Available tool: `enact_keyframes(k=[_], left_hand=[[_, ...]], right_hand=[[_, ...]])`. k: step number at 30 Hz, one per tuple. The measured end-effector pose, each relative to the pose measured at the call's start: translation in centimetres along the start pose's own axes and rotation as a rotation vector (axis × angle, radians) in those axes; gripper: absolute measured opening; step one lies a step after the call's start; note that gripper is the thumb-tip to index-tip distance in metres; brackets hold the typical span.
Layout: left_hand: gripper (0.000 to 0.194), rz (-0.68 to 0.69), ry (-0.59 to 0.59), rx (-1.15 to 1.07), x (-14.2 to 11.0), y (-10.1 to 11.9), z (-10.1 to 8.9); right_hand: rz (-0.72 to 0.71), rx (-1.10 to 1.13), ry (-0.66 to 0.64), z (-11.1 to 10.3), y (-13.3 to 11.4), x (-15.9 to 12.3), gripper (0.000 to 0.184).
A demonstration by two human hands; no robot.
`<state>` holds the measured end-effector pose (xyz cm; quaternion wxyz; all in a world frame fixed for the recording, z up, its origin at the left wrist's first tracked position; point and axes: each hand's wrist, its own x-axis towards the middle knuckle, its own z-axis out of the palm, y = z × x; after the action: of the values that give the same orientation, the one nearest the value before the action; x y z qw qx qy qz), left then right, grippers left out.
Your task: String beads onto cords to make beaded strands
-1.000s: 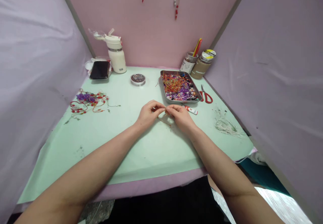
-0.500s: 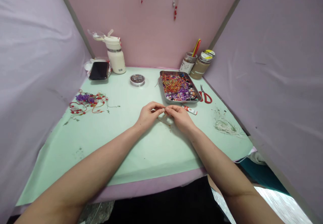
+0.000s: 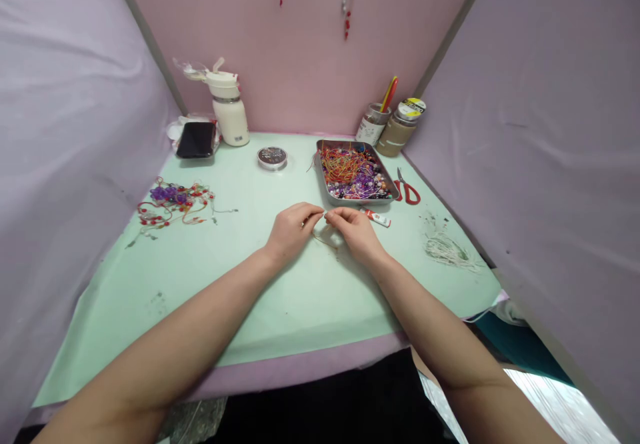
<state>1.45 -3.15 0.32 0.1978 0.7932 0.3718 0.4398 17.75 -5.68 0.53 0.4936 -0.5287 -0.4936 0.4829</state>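
Observation:
Fingertips almost meeting, my left hand (image 3: 296, 229) and my right hand (image 3: 356, 231) are both closed in a pinch over the middle of the table. A thin tan cord (image 3: 326, 244) hangs in a loop below and between them, its lower end near the cloth. Both pinches appear to be on this cord; the exact spot at the fingertips is too small to make out. Just behind my right hand lies a red and white tube (image 3: 376, 217). The metal tray (image 3: 334, 199), filled with beads and orange cord, sits beyond my hands.
Red-handled scissors (image 3: 411, 194) lie right of the tray, with a bundle of pale cords (image 3: 450, 252) nearer. Two jars (image 3: 397, 136) stand behind. At left are finished-looking beaded strings (image 3: 173, 197), a phone (image 3: 197, 140), a white bottle (image 3: 233, 121) and a spool (image 3: 273, 158).
My left hand's fingers have drawn together and shifted slightly left, away from my right fingertips. My right hand has barely moved; the cord still hangs between them.

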Motion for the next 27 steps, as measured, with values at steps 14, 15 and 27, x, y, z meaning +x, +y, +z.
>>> enact_keyframes(k=[14,15,27], left_hand=[[0.020,0.174,-0.117,0.239,0.17,-0.12,-0.37],[0.020,0.177,-0.133,0.254,0.22,-0.07,-0.41],[0.019,0.131,-0.107,0.256,0.28,0.21,-0.22]], right_hand=[[-0.035,-0.077,0.006,0.22,-0.10,-0.25,0.032],[-0.036,-0.081,0.007,0.23,-0.13,-0.27,0.032],[-0.015,-0.076,0.036,0.30,-0.04,-0.19,0.024]])
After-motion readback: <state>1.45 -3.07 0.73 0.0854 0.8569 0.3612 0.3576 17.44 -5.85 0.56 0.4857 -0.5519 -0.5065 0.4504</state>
